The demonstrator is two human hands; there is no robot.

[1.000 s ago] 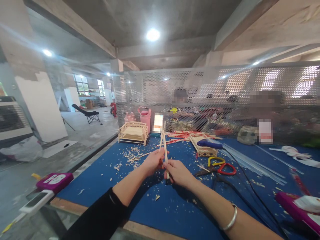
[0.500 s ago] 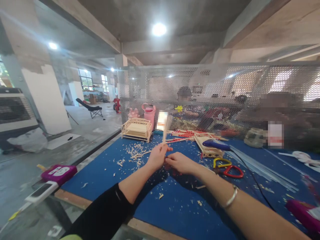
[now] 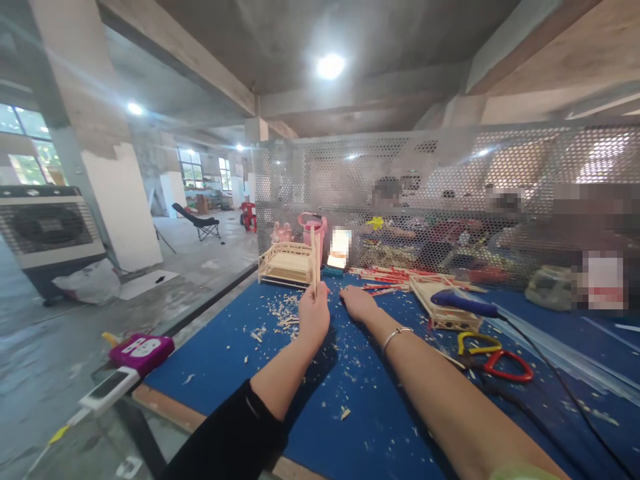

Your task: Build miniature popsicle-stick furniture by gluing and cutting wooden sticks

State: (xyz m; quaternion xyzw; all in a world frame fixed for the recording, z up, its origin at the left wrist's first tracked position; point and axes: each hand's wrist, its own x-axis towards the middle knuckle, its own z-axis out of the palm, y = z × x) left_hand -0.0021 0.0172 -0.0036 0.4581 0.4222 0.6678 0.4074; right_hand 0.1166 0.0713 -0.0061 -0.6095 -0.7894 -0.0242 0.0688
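Note:
My left hand (image 3: pixel 314 317) is closed around a few thin wooden sticks (image 3: pixel 316 260) standing upright from its grip. My right hand (image 3: pixel 359 304) is a little to the right, apart from the left, over the blue table top. Its fingers are curled together, and I cannot make out whether anything is between them. Beyond it lies a pile of red and pale sticks (image 3: pixel 395 275). Behind my left hand stands a small wooden model with railings (image 3: pixel 285 260). A second wooden model (image 3: pixel 453 321) sits to the right, with a blue-handled tool (image 3: pixel 465 303) on it.
Pliers with yellow and red handles (image 3: pixel 507 367) lie at the right near a black cable. Wood chips (image 3: pixel 285 310) litter the blue table (image 3: pixel 225 373). A perforated metal screen (image 3: pixel 450 173) runs behind, people beyond it. A purple power socket (image 3: pixel 143 353) sits at the left edge.
My hands were together and have parted. The left, with the sticks, is turned more upright; the right has reached forward toward the stick pile. The view has swung left.

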